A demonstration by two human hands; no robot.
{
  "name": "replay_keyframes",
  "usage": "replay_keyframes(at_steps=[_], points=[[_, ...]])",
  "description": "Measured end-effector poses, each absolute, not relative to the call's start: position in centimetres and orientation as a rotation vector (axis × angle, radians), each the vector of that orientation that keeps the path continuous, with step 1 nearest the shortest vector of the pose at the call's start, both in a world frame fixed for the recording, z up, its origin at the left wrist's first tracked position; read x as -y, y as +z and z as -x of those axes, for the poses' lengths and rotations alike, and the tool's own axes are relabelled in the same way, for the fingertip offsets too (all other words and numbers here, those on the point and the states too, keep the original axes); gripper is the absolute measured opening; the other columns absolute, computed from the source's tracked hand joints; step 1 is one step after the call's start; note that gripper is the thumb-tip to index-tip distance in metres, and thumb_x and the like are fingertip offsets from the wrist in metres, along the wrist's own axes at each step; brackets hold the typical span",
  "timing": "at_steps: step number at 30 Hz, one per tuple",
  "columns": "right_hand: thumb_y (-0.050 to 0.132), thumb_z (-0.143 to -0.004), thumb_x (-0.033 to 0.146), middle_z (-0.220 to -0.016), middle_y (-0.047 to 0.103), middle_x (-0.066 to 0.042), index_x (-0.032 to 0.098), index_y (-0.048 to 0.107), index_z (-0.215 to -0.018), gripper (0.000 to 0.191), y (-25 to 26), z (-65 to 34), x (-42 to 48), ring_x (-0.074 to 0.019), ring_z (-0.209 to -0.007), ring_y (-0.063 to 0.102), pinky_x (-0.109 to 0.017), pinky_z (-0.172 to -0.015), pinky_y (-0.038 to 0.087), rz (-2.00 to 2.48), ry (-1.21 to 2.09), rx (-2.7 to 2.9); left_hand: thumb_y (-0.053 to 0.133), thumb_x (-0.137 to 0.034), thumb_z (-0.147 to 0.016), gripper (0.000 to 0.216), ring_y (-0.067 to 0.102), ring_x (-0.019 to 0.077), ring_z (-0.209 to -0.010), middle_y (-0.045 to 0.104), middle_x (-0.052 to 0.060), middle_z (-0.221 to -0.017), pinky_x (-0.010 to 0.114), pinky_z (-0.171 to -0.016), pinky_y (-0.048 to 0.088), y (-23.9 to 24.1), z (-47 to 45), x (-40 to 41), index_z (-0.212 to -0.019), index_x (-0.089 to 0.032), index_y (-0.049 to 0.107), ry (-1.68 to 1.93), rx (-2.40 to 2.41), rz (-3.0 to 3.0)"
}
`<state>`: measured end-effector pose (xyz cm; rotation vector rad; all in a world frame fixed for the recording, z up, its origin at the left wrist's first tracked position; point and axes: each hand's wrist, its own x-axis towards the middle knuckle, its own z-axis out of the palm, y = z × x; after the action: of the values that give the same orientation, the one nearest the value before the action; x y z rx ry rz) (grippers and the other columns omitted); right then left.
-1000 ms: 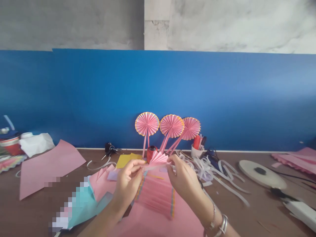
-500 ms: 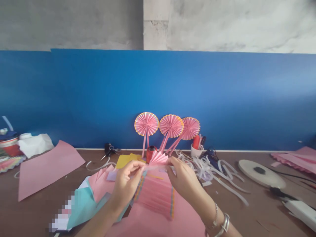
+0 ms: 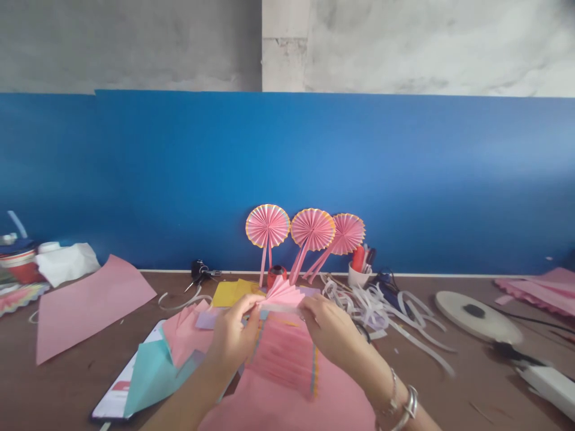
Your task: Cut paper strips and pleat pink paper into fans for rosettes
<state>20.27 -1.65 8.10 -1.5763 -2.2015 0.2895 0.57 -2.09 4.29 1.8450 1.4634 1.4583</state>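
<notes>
Pinched at its left end by my left hand (image 3: pixel 234 332), a pleated pink paper (image 3: pixel 284 292) fans out above my fingers. My right hand (image 3: pixel 331 326) closes on its right end, its fingertips bent inward. A thin whitish strip (image 3: pixel 279 308) runs along the lower edge of the pleats between both hands. Below them lies an accordion-folded pink sheet (image 3: pixel 285 356) with blue and yellow edges, on top of a larger plain pink sheet (image 3: pixel 291 407).
Behind my hands, three round pink paper fans (image 3: pixel 268 226) lean near the blue panel (image 3: pixel 179 179). Curled white strips (image 3: pixel 381 311) and a white disc (image 3: pixel 478 317) lie to the right. A phone (image 3: pixel 114 395) is partly under teal paper (image 3: pixel 153 377) at left.
The pleated paper and whitish strip have shifted slightly lower and left between my hands. My right fingers have curled in a little more.
</notes>
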Motion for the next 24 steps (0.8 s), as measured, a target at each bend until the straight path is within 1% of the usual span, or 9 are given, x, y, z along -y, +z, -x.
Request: replay_keyframes(at_steps=[3, 6, 9, 16, 20, 24], points=[[0.043, -0.085, 0.01, -0.087, 0.064, -0.006, 0.017, 0.065, -0.084, 0.023, 8.1, -19.9, 1.8, -0.0171, -0.081, 0.06, -0.025, -0.07, 0.037, 1.559, 0.322, 2.197, 0.049, -0.029, -0.085, 0.02, 0.069, 0.0199, -0.078, 0.074, 0.001, -0.08, 0.025, -0.063, 0.051, 4.3, -0.6, 2.2, -0.092, -0.024, 0.067, 1.464, -1.531, -1.873], [0.046, -0.083, 0.012, -0.092, 0.066, -0.006, 0.018, 0.065, -0.081, 0.02, 8.3, -19.7, 1.9, -0.0158, -0.081, 0.062, -0.023, -0.069, 0.039, 1.513, 0.403, 2.167, 0.048, -0.028, -0.086, 0.02, 0.068, 0.0201, -0.083, 0.074, 0.001, -0.086, 0.026, -0.071, 0.051, 4.1, -0.4, 2.0, -0.091, -0.024, 0.067, 1.497, -1.553, -1.908], [0.05, -0.08, 0.013, -0.085, 0.07, -0.005, 0.018, 0.066, -0.081, 0.017, 8.3, -19.7, 1.6, -0.0172, -0.082, 0.064, -0.023, -0.069, 0.041, 1.519, 0.472, 2.132, 0.047, -0.029, -0.086, 0.021, 0.068, 0.0205, -0.087, 0.074, 0.002, -0.089, 0.029, -0.078, 0.051, 3.9, -0.2, 1.6, -0.092, -0.024, 0.066, 1.487, -1.528, -1.89], [0.051, -0.079, 0.018, -0.08, 0.073, -0.005, 0.019, 0.071, -0.078, 0.019, 7.3, -20.4, 0.2, -0.0194, -0.078, 0.066, -0.026, -0.067, 0.041, 1.55, 0.512, 2.126, 0.05, -0.028, -0.086, 0.018, 0.067, 0.0209, -0.092, 0.072, 0.005, -0.095, 0.029, -0.082, 0.051, 3.7, 0.2, 1.2, -0.095, -0.022, 0.065, 1.435, -1.332, -1.821], [0.052, -0.079, 0.02, -0.081, 0.074, -0.004, 0.02, 0.071, -0.078, 0.02, 7.3, -20.6, 0.0, -0.0184, -0.076, 0.066, -0.025, -0.066, 0.041, 1.584, 0.566, 2.094, 0.052, -0.027, -0.085, 0.018, 0.067, 0.0197, -0.092, 0.071, 0.005, -0.098, 0.028, -0.082, 0.051, 4.1, 0.2, 1.3, -0.096, -0.022, 0.064, 1.422, -1.288, -1.794], [0.052, -0.078, 0.022, -0.073, 0.072, -0.003, 0.02, 0.071, -0.075, 0.02, 7.4, -20.7, 0.0, -0.0165, -0.068, 0.063, -0.024, -0.06, 0.038, 1.629, 0.555, 2.118, 0.051, -0.027, -0.086, 0.019, 0.066, 0.019, -0.093, 0.07, 0.005, -0.1, 0.028, -0.084, 0.051, 4.5, 0.2, 1.6, -0.099, -0.022, 0.064, 1.385, -1.264, -1.845]])
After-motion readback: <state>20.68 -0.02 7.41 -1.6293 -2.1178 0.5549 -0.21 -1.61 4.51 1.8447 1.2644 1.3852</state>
